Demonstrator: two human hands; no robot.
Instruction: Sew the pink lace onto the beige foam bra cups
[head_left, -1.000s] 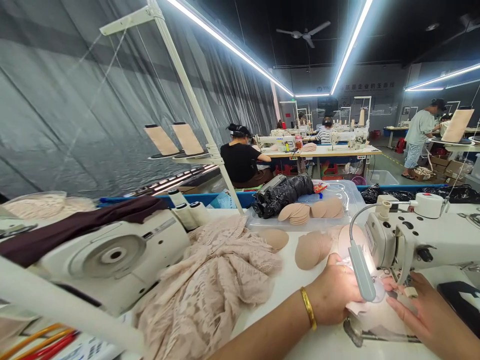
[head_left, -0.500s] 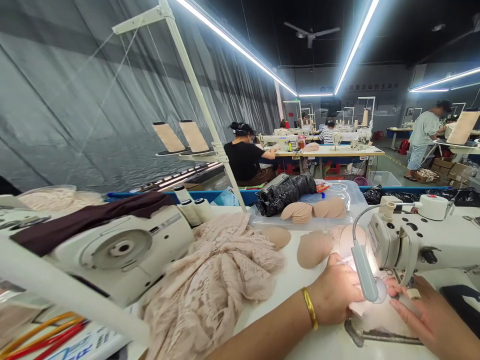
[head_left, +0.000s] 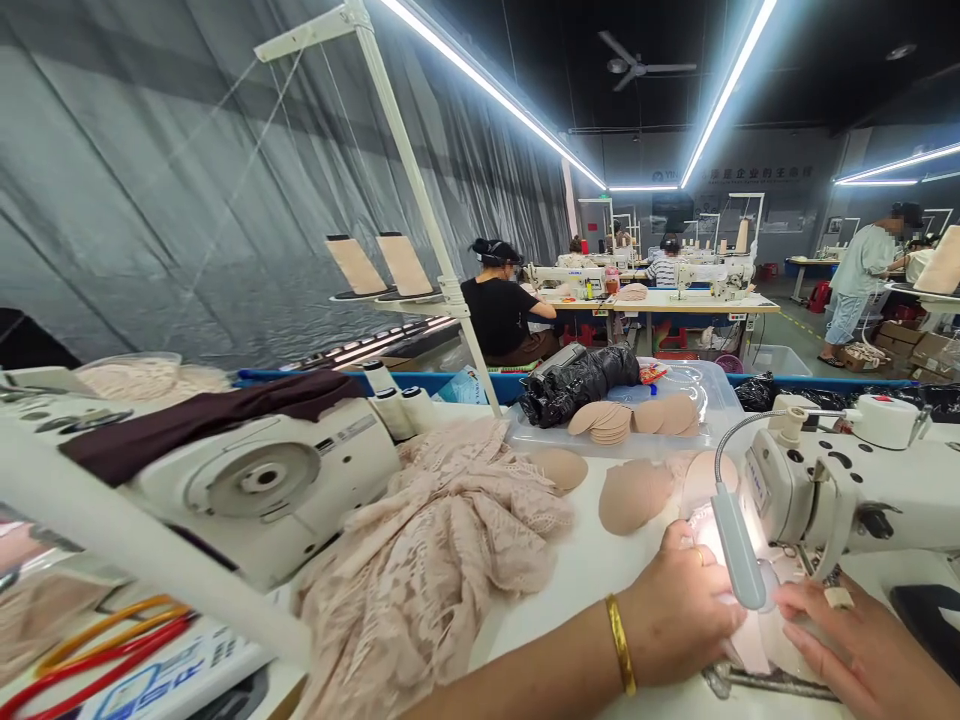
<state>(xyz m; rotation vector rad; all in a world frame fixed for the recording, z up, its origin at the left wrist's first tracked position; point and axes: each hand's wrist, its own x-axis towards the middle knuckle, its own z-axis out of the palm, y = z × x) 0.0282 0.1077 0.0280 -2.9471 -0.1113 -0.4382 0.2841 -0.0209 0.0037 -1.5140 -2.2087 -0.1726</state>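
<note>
In the lower right, my left hand (head_left: 679, 605), with a gold bangle on the wrist, has its fingers curled around a pale pink fabric piece (head_left: 751, 645). Part of that piece is hidden by the fingers and the lamp. Across from it, my right hand (head_left: 855, 630) lies with fingers stretched out on the fabric, close to the needle area. Both hands are at the white sewing machine (head_left: 802, 490). A grey gooseneck lamp (head_left: 739, 550) shines on the work and covers some of it. Beige cup-shaped pieces (head_left: 636, 497) lie just beyond my left hand.
Beige lace fabric (head_left: 442, 530) is heaped left of my arm. A clear plastic tray (head_left: 694, 380) holds stacked cups (head_left: 604, 423) and a black plastic bundle (head_left: 581, 385). Another machine (head_left: 262, 490) and red-and-yellow-handled scissors (head_left: 112, 650) are at left. People work further back.
The view has shifted slightly, so the scene sits further right. My left hand has turned a little, and a pale fabric strip now shows below its fingers. The right hand stays by the needle.
</note>
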